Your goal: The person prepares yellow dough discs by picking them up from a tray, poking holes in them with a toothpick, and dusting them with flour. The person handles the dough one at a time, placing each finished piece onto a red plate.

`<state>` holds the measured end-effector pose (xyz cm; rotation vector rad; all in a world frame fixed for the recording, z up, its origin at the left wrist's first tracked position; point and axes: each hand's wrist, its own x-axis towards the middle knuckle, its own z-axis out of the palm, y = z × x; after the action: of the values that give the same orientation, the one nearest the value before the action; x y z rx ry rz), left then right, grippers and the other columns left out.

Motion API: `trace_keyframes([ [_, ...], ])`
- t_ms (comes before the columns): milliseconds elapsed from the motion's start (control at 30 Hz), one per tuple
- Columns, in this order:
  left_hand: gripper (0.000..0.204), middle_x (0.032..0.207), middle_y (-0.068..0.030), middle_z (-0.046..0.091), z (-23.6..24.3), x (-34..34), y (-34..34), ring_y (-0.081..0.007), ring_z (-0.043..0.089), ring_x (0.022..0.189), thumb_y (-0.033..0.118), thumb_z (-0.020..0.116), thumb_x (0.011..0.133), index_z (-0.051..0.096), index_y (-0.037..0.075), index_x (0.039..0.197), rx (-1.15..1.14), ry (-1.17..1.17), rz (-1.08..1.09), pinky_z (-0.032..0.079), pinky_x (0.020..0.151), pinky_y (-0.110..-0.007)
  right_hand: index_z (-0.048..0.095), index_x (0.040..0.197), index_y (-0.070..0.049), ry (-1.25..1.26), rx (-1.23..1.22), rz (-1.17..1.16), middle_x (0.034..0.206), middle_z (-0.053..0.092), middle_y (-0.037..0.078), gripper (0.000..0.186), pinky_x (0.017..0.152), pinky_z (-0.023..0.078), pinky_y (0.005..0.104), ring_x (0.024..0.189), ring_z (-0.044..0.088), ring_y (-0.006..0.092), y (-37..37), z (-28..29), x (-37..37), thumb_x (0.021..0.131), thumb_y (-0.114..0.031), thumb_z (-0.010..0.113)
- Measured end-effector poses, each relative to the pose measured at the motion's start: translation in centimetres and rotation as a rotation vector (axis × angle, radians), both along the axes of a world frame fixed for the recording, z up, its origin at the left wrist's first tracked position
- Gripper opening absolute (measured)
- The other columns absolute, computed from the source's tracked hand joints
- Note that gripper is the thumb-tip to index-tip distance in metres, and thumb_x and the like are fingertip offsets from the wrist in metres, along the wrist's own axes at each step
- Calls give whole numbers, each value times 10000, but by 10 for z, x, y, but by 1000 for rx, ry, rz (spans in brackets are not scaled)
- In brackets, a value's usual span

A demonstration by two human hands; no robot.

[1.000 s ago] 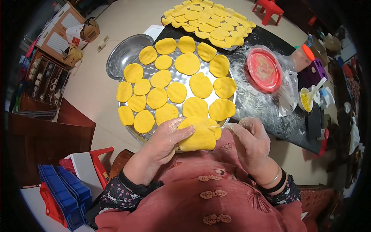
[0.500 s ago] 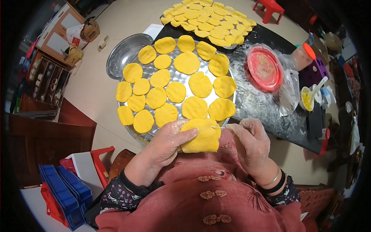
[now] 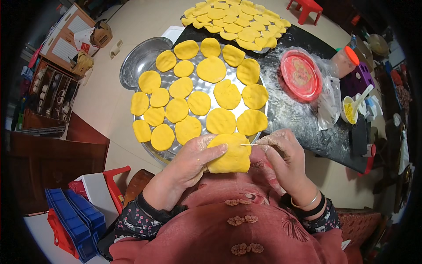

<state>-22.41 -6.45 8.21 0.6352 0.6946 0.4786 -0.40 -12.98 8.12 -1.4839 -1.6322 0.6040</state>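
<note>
A flat piece of yellow dough (image 3: 231,157) is held up in my left hand (image 3: 189,162), thumb on top and the other fingers hidden beneath. My right hand (image 3: 285,154), dusted with flour, pinches a thin pale toothpick (image 3: 251,144). The stick's tip touches the dough near its upper right edge. Just beyond my hands lies a round metal tray (image 3: 209,107) bearing several yellow dough rounds (image 3: 177,110), spaced side by side.
More dough rounds (image 3: 237,20) crowd a far tray on the black floured table (image 3: 285,113). To the right are a red plastic lid (image 3: 301,75), an orange-lidded jar (image 3: 346,60) and a bowl with a spoon (image 3: 349,111). A metal basin (image 3: 143,61) stands behind the near tray.
The dough in my left hand has shifted slightly and lies a little flatter. My right hand has turned slightly, with the toothpick still at the dough.
</note>
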Motion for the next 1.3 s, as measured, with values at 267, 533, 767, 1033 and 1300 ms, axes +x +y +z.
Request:
trace_keyframes([
  [267,440,1222,-141,547,-3,1,1,-219,561,1108,132,588,898,435,-67,1260,-24,-3,9,441,975,-344,669,927,-31,93,-64,15,853,582,125,147,708,461,318,773,576,245,-1,-1,0,800,-39,598],
  [533,445,1222,-144,545,-3,2,2,-229,559,1114,120,583,898,426,-71,1268,-57,18,24,442,978,-348,669,922,-31,154,-54,-10,856,589,120,147,716,465,331,793,586,248,-1,-7,2,794,-26,597],
  [767,352,1159,-116,592,1,4,2,-185,595,1041,104,572,904,491,-55,1206,-74,16,62,468,922,-309,664,944,-59,-91,59,-18,829,567,133,198,672,470,340,780,582,284,-1,0,1,763,-4,605],
  [1033,443,1226,-145,542,0,3,3,-228,562,1111,120,572,901,421,-66,1274,-52,23,24,445,973,-347,661,944,-69,-121,67,-5,846,549,129,203,663,472,339,764,579,280,-2,0,1,756,-3,619],
  [1300,343,1152,-125,596,3,7,3,-196,601,1034,94,579,896,495,-56,1193,-74,9,61,477,916,-315,662,944,-67,-107,70,3,842,545,129,204,669,470,341,770,577,278,-3,1,4,755,-2,618],
])
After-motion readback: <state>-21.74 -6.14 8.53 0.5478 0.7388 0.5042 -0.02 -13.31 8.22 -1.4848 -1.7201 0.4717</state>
